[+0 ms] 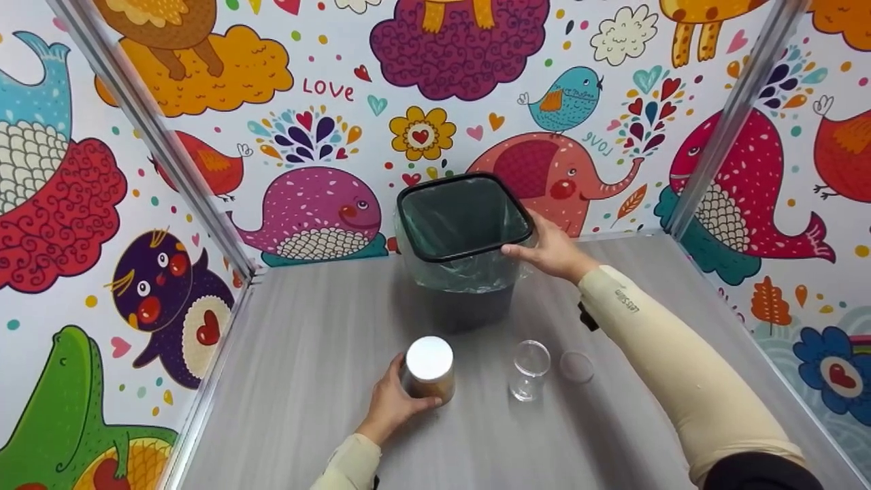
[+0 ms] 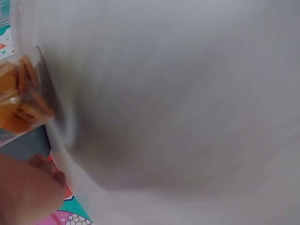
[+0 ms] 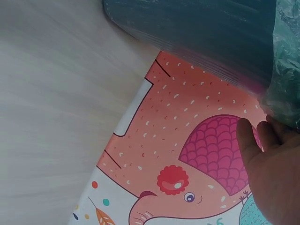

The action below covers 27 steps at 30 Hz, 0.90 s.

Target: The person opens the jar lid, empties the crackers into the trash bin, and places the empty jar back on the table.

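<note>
In the head view my left hand (image 1: 393, 404) holds a clear jar (image 1: 433, 389) with a white lid (image 1: 429, 358), thumb and fingers around its lower part. The left wrist view shows orange-brown snack pieces (image 2: 23, 93) inside it. My right hand (image 1: 554, 250) grips the right side of a dark trash bin (image 1: 469, 309) at its black rim (image 1: 442, 257). The thumb lies on the rim, while the other fingers are mostly hidden behind it. A translucent green bag (image 1: 456, 275) lines the bin and hangs over its outside. In the right wrist view the fingers (image 3: 248, 136) are beside the bag.
To the right of the jar stands a small clear empty-looking container (image 1: 529, 371), with a clear round lid (image 1: 576, 367) lying flat beside it. The grey table (image 1: 306, 354) is bordered by walls printed with cartoon animals (image 1: 326, 211) and metal corner posts (image 1: 731, 116).
</note>
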Each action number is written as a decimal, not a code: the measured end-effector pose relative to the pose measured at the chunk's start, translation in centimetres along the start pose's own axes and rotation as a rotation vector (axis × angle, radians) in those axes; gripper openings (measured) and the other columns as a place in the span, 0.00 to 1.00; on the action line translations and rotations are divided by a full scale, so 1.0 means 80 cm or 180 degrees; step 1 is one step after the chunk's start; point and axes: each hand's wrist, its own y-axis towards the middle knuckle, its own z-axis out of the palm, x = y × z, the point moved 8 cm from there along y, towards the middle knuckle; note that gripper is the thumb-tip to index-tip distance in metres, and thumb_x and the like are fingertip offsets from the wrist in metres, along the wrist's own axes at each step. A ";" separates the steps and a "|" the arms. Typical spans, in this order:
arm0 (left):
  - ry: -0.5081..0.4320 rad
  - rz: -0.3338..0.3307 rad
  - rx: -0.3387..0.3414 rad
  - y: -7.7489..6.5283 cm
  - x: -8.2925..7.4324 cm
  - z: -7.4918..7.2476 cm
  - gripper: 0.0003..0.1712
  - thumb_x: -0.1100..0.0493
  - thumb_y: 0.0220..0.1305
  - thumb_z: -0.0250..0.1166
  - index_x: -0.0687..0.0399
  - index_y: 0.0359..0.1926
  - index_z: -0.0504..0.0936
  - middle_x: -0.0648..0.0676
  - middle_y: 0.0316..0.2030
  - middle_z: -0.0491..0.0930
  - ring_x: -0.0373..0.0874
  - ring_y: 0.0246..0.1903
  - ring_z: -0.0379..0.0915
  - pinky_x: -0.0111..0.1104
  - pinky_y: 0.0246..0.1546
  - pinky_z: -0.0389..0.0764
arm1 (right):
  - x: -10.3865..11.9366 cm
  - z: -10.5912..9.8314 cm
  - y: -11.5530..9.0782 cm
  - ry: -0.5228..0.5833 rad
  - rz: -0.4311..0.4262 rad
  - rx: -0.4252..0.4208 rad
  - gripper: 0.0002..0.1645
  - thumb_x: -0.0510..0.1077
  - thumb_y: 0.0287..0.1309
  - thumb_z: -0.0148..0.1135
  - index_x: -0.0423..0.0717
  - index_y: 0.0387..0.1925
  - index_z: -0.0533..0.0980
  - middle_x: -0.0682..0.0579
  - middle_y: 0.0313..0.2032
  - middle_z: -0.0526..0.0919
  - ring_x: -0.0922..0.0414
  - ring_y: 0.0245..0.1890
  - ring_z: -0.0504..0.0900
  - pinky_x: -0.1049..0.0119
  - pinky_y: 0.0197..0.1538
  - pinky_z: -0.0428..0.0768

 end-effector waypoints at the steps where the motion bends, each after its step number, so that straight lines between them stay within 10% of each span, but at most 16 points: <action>1: -0.0020 0.0048 0.0040 0.000 -0.001 0.003 0.66 0.47 0.35 0.86 0.67 0.70 0.60 0.70 0.64 0.68 0.65 0.63 0.65 0.56 0.61 0.66 | 0.000 0.000 0.000 0.0000 0.0000 0.0002 0.65 0.73 0.47 0.69 0.52 0.78 0.50 0.50 0.74 0.57 0.48 0.72 0.56 0.36 0.68 0.56; 27: -0.0132 0.0460 0.0089 0.016 -0.005 0.016 0.53 0.47 0.35 0.85 0.64 0.62 0.73 0.59 0.53 0.81 0.53 0.53 0.77 0.48 0.56 0.74 | 0.006 0.001 0.001 -0.0046 -0.0174 -0.0108 0.63 0.70 0.49 0.70 0.52 0.78 0.51 0.51 0.73 0.59 0.50 0.71 0.58 0.38 0.68 0.57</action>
